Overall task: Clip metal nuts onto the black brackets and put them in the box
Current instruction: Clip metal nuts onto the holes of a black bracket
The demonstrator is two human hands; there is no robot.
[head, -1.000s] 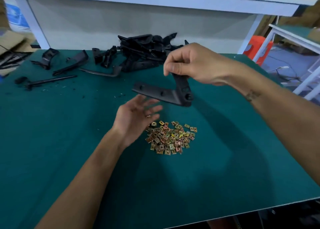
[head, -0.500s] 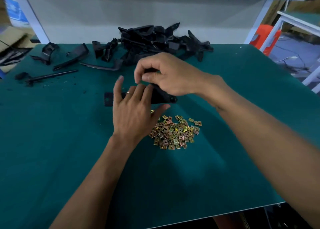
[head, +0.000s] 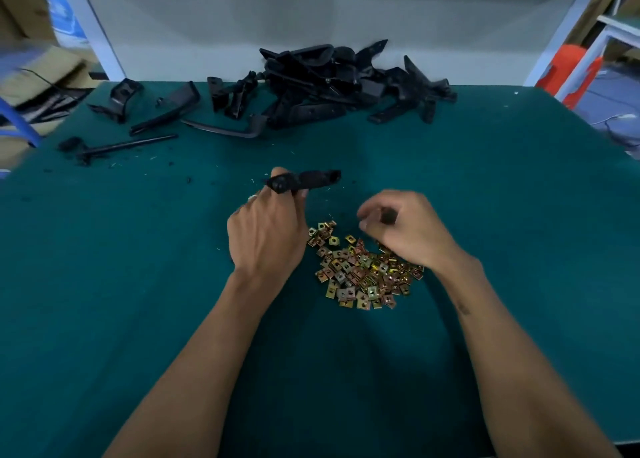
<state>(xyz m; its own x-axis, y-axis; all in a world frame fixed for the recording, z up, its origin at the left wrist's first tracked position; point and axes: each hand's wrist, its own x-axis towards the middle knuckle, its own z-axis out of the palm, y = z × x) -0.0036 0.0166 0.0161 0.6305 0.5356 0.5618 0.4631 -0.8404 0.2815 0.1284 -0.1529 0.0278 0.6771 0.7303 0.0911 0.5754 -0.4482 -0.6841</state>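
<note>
Head view shows the left hand (head: pixel 266 236) gripping one bracket (head: pixel 306 180) by its near-left end, so the rest juts right, above the table (head: pixel 138 284). Right hand (head: pixel 405 230) hovers over the far edge of the nuts (head: pixel 363 270), fingers curled; blur hides whether it pinches a nut, so I cannot tell. More brackets (head: pixel 329 83) are piled at the far edge. No box is in view. Brackets look stiff, light plastic, best held near one end, leaving the clip spot free. Nuts seem small, thin, springy metal and likely slippery, best pinched by their edges with thumb and fingertip.
</note>
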